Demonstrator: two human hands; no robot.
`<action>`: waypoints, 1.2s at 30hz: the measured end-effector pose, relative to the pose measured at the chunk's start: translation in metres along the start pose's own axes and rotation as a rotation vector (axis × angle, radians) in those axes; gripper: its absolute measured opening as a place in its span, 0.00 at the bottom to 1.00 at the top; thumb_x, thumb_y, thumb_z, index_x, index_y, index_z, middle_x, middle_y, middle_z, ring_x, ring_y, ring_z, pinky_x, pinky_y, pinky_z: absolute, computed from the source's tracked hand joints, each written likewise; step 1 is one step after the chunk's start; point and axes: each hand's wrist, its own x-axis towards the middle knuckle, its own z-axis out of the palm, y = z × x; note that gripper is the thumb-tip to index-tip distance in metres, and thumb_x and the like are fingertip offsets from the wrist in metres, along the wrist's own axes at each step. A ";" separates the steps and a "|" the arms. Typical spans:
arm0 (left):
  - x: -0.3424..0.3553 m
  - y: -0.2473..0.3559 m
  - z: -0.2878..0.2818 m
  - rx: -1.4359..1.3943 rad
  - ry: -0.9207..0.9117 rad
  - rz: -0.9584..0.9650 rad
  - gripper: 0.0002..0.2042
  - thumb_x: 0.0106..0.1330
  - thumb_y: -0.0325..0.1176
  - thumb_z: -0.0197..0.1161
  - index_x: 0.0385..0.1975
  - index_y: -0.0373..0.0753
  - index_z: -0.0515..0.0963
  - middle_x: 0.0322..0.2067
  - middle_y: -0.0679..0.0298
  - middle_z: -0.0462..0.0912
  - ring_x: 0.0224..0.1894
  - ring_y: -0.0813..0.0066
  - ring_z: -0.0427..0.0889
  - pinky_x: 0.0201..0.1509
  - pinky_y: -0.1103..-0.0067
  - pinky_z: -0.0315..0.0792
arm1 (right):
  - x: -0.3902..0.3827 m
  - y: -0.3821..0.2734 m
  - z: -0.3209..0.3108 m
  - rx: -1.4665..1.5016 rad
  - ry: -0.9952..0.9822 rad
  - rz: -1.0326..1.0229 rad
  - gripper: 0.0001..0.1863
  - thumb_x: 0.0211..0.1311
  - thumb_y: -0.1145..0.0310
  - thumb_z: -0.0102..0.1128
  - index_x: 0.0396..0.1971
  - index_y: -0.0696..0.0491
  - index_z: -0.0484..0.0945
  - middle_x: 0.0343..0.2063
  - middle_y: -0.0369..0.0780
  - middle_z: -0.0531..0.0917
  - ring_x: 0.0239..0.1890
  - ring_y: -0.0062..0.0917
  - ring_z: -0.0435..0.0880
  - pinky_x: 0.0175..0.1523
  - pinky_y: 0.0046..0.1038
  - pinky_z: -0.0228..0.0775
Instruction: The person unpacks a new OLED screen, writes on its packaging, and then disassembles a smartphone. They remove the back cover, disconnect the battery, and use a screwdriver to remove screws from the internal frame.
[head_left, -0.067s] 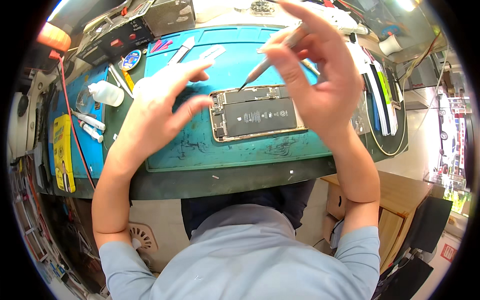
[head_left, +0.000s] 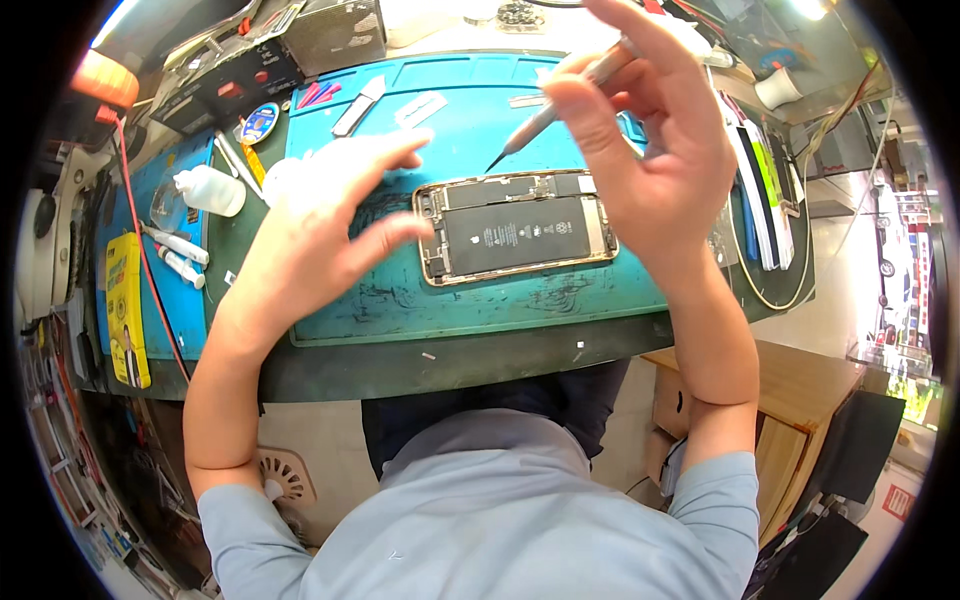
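An opened smartphone lies on the blue-green work mat, its black battery and inner parts bared. My left hand is open at the phone's left end, with thumb and forefinger apart and nothing between them. The thumb tip overlaps the phone's edge in the picture; whether it touches I cannot tell. Above the phone's right end, my right hand grips a slim grey tool with a thin dark point. That point sits just beyond the phone's far edge, apart from it.
A utility knife and a pale blade-like piece lie at the mat's far left. Left of the mat are a white squeeze bottle, syringes and a yellow packet. Dark boxes stand behind; a cable loops at right.
My right hand has moved slightly up and right, lifting the tool's point away from the phone. More of the phone's right end shows. My left hand has barely moved.
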 end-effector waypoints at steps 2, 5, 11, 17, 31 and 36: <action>-0.001 0.011 0.004 -0.018 -0.070 0.019 0.40 0.52 0.45 0.76 0.67 0.39 0.70 0.55 0.55 0.80 0.58 0.55 0.77 0.65 0.64 0.67 | 0.000 0.007 -0.014 -0.072 0.018 -0.004 0.23 0.66 0.76 0.66 0.61 0.61 0.75 0.30 0.35 0.81 0.34 0.16 0.82 0.40 0.19 0.76; 0.003 0.020 0.005 0.022 -0.148 0.076 0.46 0.44 0.47 0.80 0.67 0.39 0.69 0.59 0.55 0.76 0.62 0.52 0.73 0.67 0.63 0.66 | -0.003 0.019 -0.029 -0.201 0.005 -0.077 0.21 0.67 0.77 0.65 0.59 0.60 0.77 0.29 0.34 0.82 0.34 0.16 0.83 0.40 0.19 0.76; 0.002 0.027 0.005 0.031 -0.187 0.015 0.45 0.42 0.33 0.81 0.67 0.37 0.69 0.60 0.54 0.75 0.63 0.52 0.71 0.68 0.63 0.65 | -0.002 0.022 -0.040 -0.310 0.017 -0.020 0.23 0.64 0.78 0.64 0.59 0.57 0.77 0.28 0.34 0.81 0.32 0.14 0.81 0.38 0.19 0.76; 0.001 0.022 -0.004 -0.015 -0.222 -0.036 0.46 0.41 0.26 0.80 0.68 0.36 0.68 0.62 0.52 0.72 0.64 0.52 0.70 0.69 0.64 0.65 | -0.001 0.019 -0.048 -0.441 -0.081 0.317 0.16 0.64 0.76 0.63 0.52 0.55 0.79 0.20 0.29 0.75 0.23 0.11 0.72 0.28 0.19 0.63; 0.003 0.023 -0.003 -0.018 -0.208 -0.028 0.47 0.42 0.26 0.80 0.69 0.40 0.67 0.62 0.54 0.70 0.64 0.52 0.70 0.67 0.64 0.68 | -0.024 0.053 -0.049 -0.643 -0.403 0.078 0.08 0.62 0.65 0.62 0.37 0.53 0.80 0.33 0.42 0.84 0.39 0.36 0.85 0.44 0.36 0.78; 0.002 0.020 -0.004 -0.005 -0.242 -0.003 0.49 0.40 0.27 0.81 0.69 0.35 0.65 0.66 0.53 0.70 0.67 0.51 0.69 0.70 0.63 0.64 | -0.023 0.051 -0.047 -0.641 -0.303 0.041 0.08 0.63 0.64 0.63 0.38 0.51 0.82 0.31 0.41 0.85 0.37 0.35 0.86 0.43 0.35 0.78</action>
